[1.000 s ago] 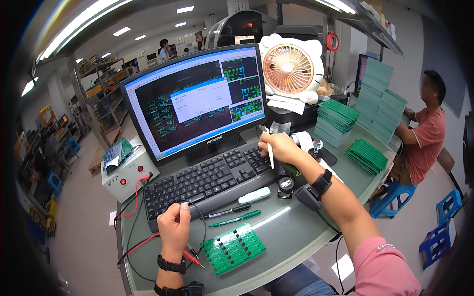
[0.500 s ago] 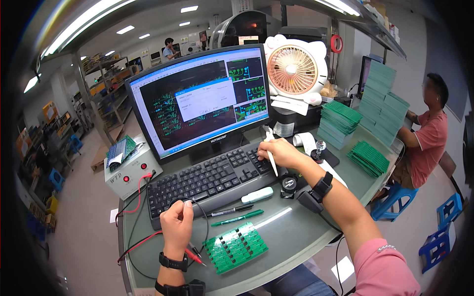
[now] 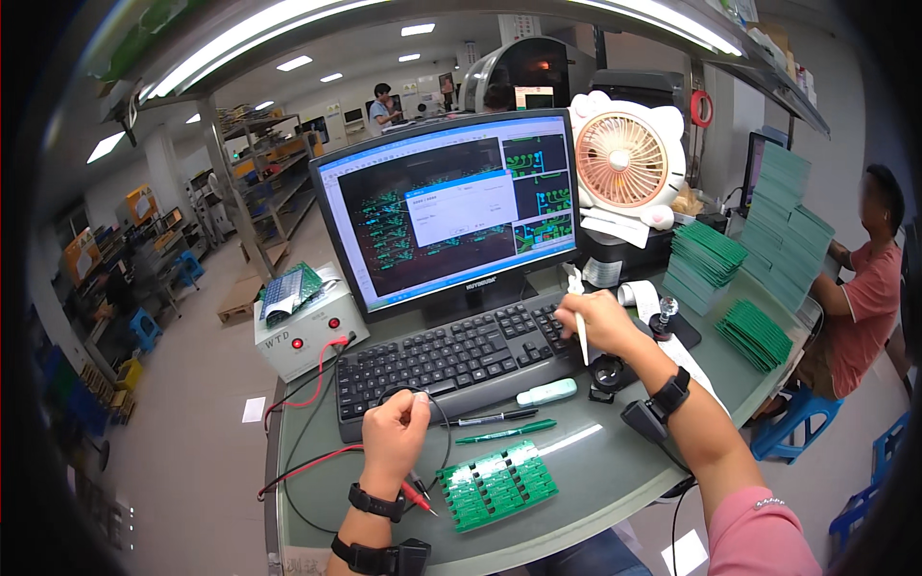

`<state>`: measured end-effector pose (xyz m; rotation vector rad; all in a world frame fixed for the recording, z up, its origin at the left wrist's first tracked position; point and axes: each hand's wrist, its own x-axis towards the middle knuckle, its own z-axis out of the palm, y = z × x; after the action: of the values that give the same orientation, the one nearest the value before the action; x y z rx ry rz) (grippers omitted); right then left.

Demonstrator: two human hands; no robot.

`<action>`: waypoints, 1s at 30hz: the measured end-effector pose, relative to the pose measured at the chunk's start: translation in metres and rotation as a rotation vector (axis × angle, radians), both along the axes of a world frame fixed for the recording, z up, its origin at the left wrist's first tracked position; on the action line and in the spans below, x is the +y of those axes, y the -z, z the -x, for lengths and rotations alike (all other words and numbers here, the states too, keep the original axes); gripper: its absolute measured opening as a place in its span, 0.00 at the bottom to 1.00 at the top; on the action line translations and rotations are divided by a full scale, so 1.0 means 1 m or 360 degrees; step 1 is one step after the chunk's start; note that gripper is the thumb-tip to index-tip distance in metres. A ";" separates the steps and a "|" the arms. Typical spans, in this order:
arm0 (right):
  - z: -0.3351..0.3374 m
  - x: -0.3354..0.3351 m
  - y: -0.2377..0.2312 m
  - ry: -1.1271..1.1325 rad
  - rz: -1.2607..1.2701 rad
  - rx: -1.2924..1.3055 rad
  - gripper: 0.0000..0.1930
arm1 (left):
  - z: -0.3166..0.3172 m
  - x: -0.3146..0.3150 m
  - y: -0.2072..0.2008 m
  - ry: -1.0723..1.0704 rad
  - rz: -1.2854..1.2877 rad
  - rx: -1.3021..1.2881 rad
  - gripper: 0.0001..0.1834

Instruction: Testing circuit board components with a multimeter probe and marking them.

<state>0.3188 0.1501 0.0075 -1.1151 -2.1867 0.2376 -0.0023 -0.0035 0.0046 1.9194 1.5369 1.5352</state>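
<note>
My right hand (image 3: 597, 322) pinches a slim white pen-like tool (image 3: 582, 338) over the keyboard's (image 3: 451, 357) right-hand keys. The tool's tip points down. Closed in a fist, my left hand (image 3: 396, 440) rests at the keyboard's front edge. A black cable (image 3: 448, 432) loops beside it. From behind the left wrist stick out a red test probe (image 3: 415, 495) and a dark one (image 3: 420, 483), pointing toward a green circuit board panel (image 3: 499, 487); the fingers hide whether they grip anything. The monitor (image 3: 451, 211) shows a dialog box over a circuit layout.
A green pen (image 3: 506, 432), a black pen (image 3: 495, 418) and a pale green bottle-like item (image 3: 546, 392) lie before the keyboard. Left stands a white tester box (image 3: 307, 331); right, stacked boards (image 3: 706, 264) and a fan (image 3: 624, 158). A co-worker (image 3: 869, 298) sits far right.
The view has turned slightly left, so the whole scene sits farther right in the picture. Both hands keep nearly the same places and grips at the keyboard.
</note>
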 end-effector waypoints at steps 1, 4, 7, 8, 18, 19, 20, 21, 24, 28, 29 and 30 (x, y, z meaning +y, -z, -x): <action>-0.002 0.001 0.005 0.0261 -0.0271 -0.0068 0.12 | 0.000 0.000 0.000 -0.0011 -0.0006 0.0004 0.20; -0.009 -0.007 -0.001 0.0721 -0.0428 -0.0329 0.12 | 0.002 -0.001 0.000 -0.0085 0.0284 0.0239 0.17; -0.015 -0.007 0.005 0.0642 -0.0214 -0.0420 0.13 | 0.001 -0.007 -0.006 -0.0116 0.0428 0.0416 0.15; -0.016 -0.006 0.005 0.0615 -0.0259 -0.0421 0.12 | 0.004 -0.008 -0.007 -0.0170 0.0561 0.0657 0.16; -0.018 0.000 0.003 0.0547 -0.0258 0.0064 0.10 | 0.015 -0.060 0.000 -0.0550 0.0940 0.1545 0.32; -0.013 -0.004 0.000 0.0462 -0.0280 0.0118 0.10 | 0.018 -0.063 0.002 -0.0589 0.0967 0.1502 0.33; -0.007 -0.010 -0.004 0.0429 -0.0276 0.0120 0.10 | 0.020 -0.066 0.004 -0.0594 0.0970 0.1503 0.33; -0.002 -0.014 -0.007 0.0426 -0.0276 0.0119 0.10 | 0.022 -0.068 0.006 -0.0595 0.0949 0.1450 0.33; 0.016 -0.028 -0.016 -0.0011 -0.0228 0.0287 0.07 | 0.033 -0.072 0.010 -0.0584 0.0929 0.1332 0.35; 0.055 -0.059 -0.029 -0.0474 0.0169 0.0289 0.09 | 0.059 -0.084 0.015 -0.0573 0.0918 0.1026 0.41; 0.065 -0.060 -0.026 -0.0542 0.0054 0.0083 0.09 | 0.070 -0.087 0.020 -0.0580 0.0795 0.0836 0.42; 0.075 -0.063 -0.025 -0.0619 0.0107 -0.0018 0.09 | 0.079 -0.089 0.021 -0.0439 0.0788 0.0468 0.40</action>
<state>0.2438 0.0874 0.0328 -0.7159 -2.4070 0.4771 -0.0812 -0.0924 -0.0165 1.7432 2.1367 0.8505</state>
